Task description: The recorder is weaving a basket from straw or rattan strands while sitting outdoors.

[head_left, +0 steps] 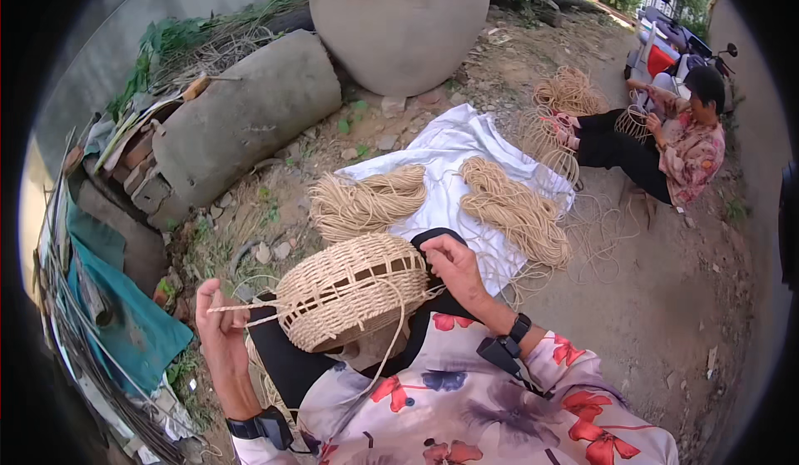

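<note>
A half-round basket [354, 286] of woven straw-coloured cord rests tilted on my lap, with an open band of uprights running across its side. My left hand [220, 332] is raised to the left of it, fingers closed on a cord [250, 307] that stretches taut from the basket's left end. At the other end, my right hand [458, 272] has its bent fingers against the basket's edge; the fingertips are partly hidden. A loose cord [401, 315] loops over the basket's front and hangs down across my shirt.
Two cord bundles [370, 199] [516, 211] lie on a white sheet [445, 182] ahead. A seated person [691, 136] at the right handles a cord piece, beside more coiled cord [570, 91]. Around stand a large pot [399, 28], a concrete pipe [250, 116], teal cloth [116, 299] and a parked scooter [670, 49].
</note>
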A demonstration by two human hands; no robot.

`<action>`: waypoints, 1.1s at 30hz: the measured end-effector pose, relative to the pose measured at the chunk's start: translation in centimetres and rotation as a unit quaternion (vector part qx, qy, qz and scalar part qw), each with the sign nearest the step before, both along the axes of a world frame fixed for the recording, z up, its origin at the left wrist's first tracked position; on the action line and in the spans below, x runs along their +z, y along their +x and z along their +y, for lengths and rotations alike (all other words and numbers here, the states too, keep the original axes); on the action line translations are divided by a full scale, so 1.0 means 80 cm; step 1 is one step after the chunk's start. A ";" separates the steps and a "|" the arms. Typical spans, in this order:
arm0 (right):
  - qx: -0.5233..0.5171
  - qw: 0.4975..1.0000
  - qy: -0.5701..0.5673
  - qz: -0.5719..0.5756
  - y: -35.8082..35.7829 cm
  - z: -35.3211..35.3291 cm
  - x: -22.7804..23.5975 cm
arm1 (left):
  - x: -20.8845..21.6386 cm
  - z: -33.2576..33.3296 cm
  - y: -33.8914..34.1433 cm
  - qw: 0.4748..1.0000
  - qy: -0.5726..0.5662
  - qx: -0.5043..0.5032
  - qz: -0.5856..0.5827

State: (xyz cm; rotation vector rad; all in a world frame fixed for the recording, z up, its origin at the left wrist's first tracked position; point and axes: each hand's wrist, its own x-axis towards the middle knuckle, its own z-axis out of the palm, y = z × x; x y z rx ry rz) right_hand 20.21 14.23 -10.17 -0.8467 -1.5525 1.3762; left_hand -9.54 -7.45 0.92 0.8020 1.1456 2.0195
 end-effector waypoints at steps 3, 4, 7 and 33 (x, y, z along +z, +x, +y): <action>0.035 0.998 0.039 0.021 -0.024 0.012 0.055 | 0.059 -0.016 0.029 0.962 -0.120 0.121 0.214; 0.058 0.997 0.052 0.018 -0.033 0.009 0.081 | 0.077 -0.020 0.041 0.962 -0.094 0.082 0.243; 0.152 0.946 0.284 0.033 -0.084 -0.022 0.151 | 0.107 -0.029 0.061 0.941 -0.065 0.028 0.331; 0.230 0.776 0.553 -0.196 -0.125 -0.073 0.135 | -0.054 0.029 0.068 0.805 -0.120 0.150 0.561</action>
